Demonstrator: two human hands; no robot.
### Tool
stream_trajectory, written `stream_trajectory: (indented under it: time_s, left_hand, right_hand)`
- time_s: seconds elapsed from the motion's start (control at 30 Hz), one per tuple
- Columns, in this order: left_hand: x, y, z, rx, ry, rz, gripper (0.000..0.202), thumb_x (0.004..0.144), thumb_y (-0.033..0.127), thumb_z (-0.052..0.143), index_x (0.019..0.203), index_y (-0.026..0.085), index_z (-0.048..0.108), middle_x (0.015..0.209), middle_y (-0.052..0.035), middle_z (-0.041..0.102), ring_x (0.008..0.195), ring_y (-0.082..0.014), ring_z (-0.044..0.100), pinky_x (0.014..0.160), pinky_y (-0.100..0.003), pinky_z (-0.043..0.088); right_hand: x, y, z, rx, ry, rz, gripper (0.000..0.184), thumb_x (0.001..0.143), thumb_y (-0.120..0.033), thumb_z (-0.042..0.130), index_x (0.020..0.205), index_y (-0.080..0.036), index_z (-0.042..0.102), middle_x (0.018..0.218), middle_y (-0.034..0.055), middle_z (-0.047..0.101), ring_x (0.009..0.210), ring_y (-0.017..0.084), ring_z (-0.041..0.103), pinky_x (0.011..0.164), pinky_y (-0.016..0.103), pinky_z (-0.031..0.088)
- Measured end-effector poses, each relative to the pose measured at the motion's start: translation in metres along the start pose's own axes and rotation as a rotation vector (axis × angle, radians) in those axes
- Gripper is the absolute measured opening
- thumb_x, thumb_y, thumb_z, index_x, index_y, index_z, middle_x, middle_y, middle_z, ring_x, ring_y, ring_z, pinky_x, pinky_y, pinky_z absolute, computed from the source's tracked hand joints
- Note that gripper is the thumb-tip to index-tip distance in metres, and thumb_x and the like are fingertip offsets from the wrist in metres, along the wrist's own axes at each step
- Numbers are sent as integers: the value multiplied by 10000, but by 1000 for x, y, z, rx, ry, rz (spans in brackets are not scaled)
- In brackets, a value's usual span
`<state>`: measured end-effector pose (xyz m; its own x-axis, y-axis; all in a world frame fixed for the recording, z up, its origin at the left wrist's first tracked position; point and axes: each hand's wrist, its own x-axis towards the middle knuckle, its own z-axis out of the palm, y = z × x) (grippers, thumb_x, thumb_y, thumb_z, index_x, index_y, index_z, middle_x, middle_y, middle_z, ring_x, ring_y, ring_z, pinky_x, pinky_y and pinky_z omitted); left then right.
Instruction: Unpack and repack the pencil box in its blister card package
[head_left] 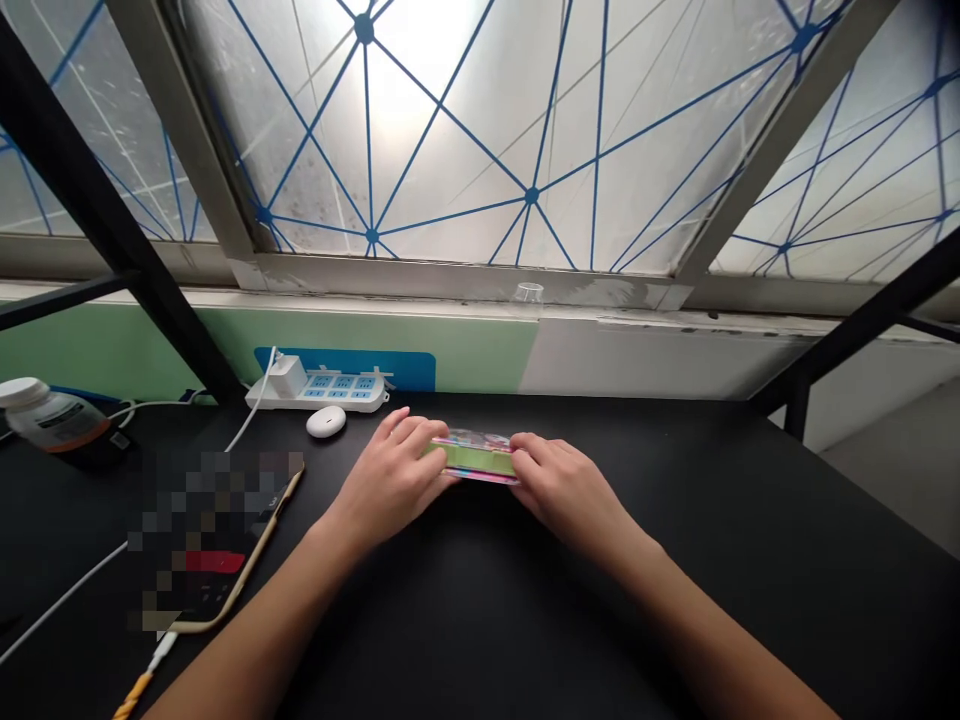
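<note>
A small flat package (pixel 480 458), with a light green band and pink edges under a clear, shiny top, is held level above the black desk. What is inside it I cannot make out. My left hand (pixel 401 465) grips its left end, fingers on top and curled over the edge. At the other end my right hand (pixel 559 480) is closed on it, with the fingertips along the right edge. Both thumbs are mostly hidden. Between the two hands the middle of the package shows.
To the left lies a tablet (pixel 266 535) in a tan case, partly blurred out, with a cable plugged in. Behind it are a white earbud case (pixel 326 422) and a power strip (pixel 345 393) with a charger. A white-lidded bottle (pixel 56 420) stands far left. Black metal frame bars (pixel 862 330) flank the desk.
</note>
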<state>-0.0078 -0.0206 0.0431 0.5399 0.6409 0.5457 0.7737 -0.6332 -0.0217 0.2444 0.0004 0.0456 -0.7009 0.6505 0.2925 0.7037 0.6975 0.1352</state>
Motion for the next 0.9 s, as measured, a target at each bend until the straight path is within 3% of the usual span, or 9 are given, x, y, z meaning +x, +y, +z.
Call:
stream_trajectory:
  time_s: [0.1,0.23,0.33,0.47,0.63,0.77,0.9]
  left_hand:
    - [2,5,9,-140,-45,18,291,942,482,578,889,199,619,1188,-114,660,1064,-269,599,1042,-452,401]
    - [1,4,15,-183,-91,-71,317,958,489,553,1034,184,602,1270,-136,638,1160,-275,589,1047,-435,396]
    - [-4,-4,18,-171,-234,-165,465,905,558,614,1193,196,560,1358,-148,598,1274,-319,535,1049,-463,393]
    - [-10,-12,21,-231,-395,-232,503,901,586,606,1259,242,531,1302,-90,643,1183,-305,595,983,-444,437]
    - [-9,-9,24,-185,-385,-245,626,884,616,611,1363,234,483,1312,-107,627,1173,-319,587,965,-436,450]
    - [-6,-5,28,-117,-276,-197,749,849,644,641,1410,190,440,1283,-140,621,1159,-328,578,962,-437,453]
    - [-2,-2,29,-65,-138,-84,847,806,669,674,1429,158,414,1241,-146,623,1132,-319,570,983,-438,438]
  right_hand:
    - [0,-9,2,50,-54,-59,88,889,-203,571,976,-195,582,1021,111,635,871,269,557,712,375,435]
    - [1,-19,6,167,-93,-108,213,810,-179,618,1018,-194,575,1018,91,611,897,265,519,745,381,448]
    - [0,-22,8,317,-107,-145,311,805,-200,647,1107,-206,568,1117,88,606,1002,267,525,858,399,453]
    - [1,-10,14,463,-98,-109,386,854,-280,652,1222,-223,549,1221,101,599,1105,270,534,963,423,442]
    - [3,18,33,528,-85,59,639,809,-576,698,1298,-198,536,1332,156,565,1268,325,481,1051,480,409]
    - [3,33,45,548,-130,202,680,867,-615,597,1380,-184,481,1396,173,541,1270,338,500,1054,508,398]
    - [4,37,39,507,-37,209,705,767,-679,681,1277,-209,552,1248,135,610,1138,323,564,984,487,438]
